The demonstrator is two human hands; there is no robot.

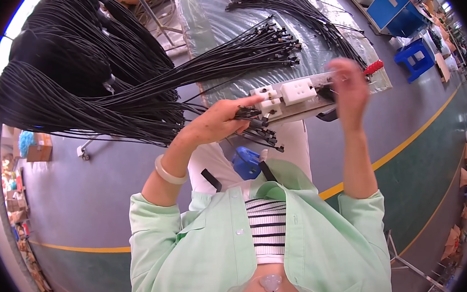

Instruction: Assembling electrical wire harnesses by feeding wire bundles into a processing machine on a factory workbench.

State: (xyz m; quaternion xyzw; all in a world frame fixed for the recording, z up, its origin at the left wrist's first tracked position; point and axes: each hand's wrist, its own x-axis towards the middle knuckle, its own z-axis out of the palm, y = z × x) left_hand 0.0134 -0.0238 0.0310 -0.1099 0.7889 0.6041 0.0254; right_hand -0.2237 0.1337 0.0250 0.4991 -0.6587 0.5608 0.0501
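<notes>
My left hand is closed around a few black cables, whose connector ends stick out past my fingers. Its index finger stretches onto a small white block at the left end of a clamping fixture. Beside that block sits a larger white block on the same plate. Smeared by motion, my right hand is over the fixture's right end, close to a red handle. Whether it touches the handle is hidden, and its fingers are too blurred to read.
A large bundle of black cables hangs at the left, with a strand reaching onto the film-covered table. More cables lie toward the table's back. Blue stools and a blue machine box stand at the right.
</notes>
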